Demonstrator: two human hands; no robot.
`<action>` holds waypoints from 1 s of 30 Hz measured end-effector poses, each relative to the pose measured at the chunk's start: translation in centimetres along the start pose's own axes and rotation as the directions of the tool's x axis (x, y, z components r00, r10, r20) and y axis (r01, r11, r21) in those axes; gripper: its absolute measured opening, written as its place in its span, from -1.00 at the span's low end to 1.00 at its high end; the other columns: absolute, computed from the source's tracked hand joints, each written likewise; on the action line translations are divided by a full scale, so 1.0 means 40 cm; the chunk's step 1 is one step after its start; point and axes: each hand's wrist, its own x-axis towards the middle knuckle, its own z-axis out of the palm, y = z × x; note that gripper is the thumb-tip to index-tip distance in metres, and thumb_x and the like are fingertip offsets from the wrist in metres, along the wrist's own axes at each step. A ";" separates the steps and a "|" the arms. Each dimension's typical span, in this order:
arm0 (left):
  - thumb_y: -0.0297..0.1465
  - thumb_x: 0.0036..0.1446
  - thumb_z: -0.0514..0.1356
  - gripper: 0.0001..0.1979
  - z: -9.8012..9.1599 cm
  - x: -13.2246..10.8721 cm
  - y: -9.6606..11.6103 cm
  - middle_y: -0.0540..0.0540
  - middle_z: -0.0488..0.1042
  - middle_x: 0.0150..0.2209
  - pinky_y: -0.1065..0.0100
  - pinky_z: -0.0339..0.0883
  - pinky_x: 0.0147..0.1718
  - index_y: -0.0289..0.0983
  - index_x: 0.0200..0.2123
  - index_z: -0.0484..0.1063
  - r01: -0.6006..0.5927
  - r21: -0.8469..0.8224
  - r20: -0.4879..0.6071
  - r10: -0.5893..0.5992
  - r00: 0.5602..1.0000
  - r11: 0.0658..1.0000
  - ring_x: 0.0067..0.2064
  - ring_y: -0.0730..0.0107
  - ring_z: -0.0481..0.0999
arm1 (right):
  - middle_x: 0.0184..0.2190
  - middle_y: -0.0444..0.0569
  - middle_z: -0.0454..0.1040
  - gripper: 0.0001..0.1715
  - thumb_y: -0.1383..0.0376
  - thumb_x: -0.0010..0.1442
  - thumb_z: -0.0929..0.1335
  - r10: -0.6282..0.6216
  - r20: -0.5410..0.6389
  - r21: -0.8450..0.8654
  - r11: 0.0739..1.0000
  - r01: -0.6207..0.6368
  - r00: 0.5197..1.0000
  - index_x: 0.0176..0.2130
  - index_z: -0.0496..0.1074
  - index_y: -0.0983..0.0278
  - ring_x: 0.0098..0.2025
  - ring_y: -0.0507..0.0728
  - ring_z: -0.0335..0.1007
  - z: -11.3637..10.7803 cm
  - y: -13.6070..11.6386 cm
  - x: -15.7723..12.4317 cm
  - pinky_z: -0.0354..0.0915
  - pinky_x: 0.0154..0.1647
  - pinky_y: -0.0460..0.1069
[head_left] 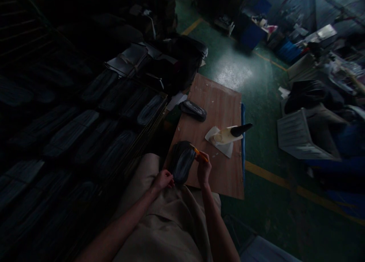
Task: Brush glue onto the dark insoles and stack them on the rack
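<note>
A stack of dark, oblong, sole-shaped pieces (pixel 182 163) lies on the near end of a wooden board, close to my lap. My right hand (pixel 203 167) is closed around a slim orange-handled brush (pixel 201 155), whose pale tip meets the stack's upper right edge. At the stack's lower left corner is my left hand (pixel 164 179), its fingers curled; whether they pinch a piece is too dark to see. Farther up the board rests a second dark stack (pixel 194 110). A pale bottle with a black tapered top (pixel 228 136) leans over white paper to the right.
The wooden board (pixel 216 93) reaches out from my lap. On the left, a rack (pixel 154 125) carries rows of similar dark pieces. A white crate (pixel 296 134) with dark material stands on the green floor at right, with piled goods behind it.
</note>
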 end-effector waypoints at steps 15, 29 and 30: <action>-0.54 0.16 0.11 -0.85 0.000 0.014 -0.025 0.08 0.42 -0.63 0.54 0.29 -0.63 -0.27 -0.45 0.23 -0.031 0.024 -0.008 0.031 0.999 0.999 -0.60 0.49 0.49 | -0.27 -0.06 0.53 -0.72 0.21 0.17 0.28 0.050 0.168 -0.046 0.998 -0.043 0.985 -0.14 0.43 0.25 -0.37 0.06 0.50 -0.065 -0.053 -0.025 0.43 -0.37 -0.04; -0.56 0.18 0.08 -0.86 -0.003 0.024 -0.037 0.08 0.43 -0.63 0.50 0.34 -0.60 -0.28 -0.43 0.22 -0.031 -0.017 0.007 0.031 0.999 0.999 -0.60 0.47 0.51 | -0.30 -0.05 0.54 -0.75 0.24 0.11 0.33 0.115 0.347 -0.239 0.970 -0.031 0.931 -0.17 0.46 0.22 -0.32 0.11 0.48 -0.082 -0.056 -0.208 0.39 -0.32 -0.05; -0.55 0.18 0.08 -0.86 -0.004 0.023 -0.038 0.07 0.43 -0.63 0.50 0.35 -0.60 -0.28 -0.42 0.23 -0.030 -0.017 0.012 0.030 0.999 0.999 -0.60 0.47 0.51 | -0.32 -0.05 0.55 -0.76 0.25 0.10 0.34 0.138 0.347 -0.248 0.967 -0.051 0.927 -0.18 0.46 0.21 -0.32 0.12 0.49 -0.086 -0.061 -0.227 0.39 -0.31 -0.05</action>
